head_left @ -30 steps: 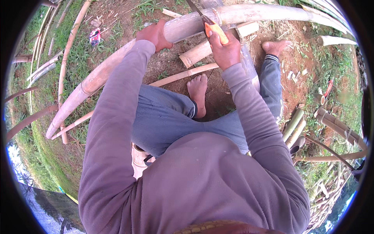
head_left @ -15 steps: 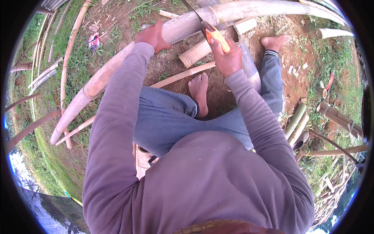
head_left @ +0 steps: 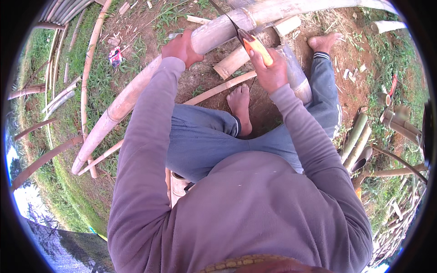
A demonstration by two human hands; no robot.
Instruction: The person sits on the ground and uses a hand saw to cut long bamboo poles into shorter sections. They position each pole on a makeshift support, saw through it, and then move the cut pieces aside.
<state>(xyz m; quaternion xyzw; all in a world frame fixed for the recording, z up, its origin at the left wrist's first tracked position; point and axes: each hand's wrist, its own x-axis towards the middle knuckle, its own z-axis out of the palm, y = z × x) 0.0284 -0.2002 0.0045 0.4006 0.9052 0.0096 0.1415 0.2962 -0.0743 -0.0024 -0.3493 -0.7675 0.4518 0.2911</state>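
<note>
A long, thick bamboo pole (head_left: 214,36) lies slantwise in front of me, from the upper right down to the left. My left hand (head_left: 182,48) is closed around it left of its middle. In my right hand (head_left: 271,69) is the orange handle of a handsaw (head_left: 256,48), with fingers wrapped round it. The saw's thin dark blade runs up and to the left across the pole, near a joint ring. How deep the blade sits in the bamboo cannot be made out. Under the pole, a short bamboo piece (head_left: 232,61) and a thick greyish length (head_left: 297,75) rest near my right hand.
My bare feet (head_left: 240,100) are on the soil below the pole. A bamboo strip (head_left: 218,87) lies beside one foot. Cut bamboo pieces (head_left: 355,139) lie at the right, long poles (head_left: 93,50) at the left. A small red packet (head_left: 115,57) is on the grass.
The whole view has shifted slightly, so things appear farther right. My right hand and the saw have come a little toward me. My left hand keeps its grip on the pole.
</note>
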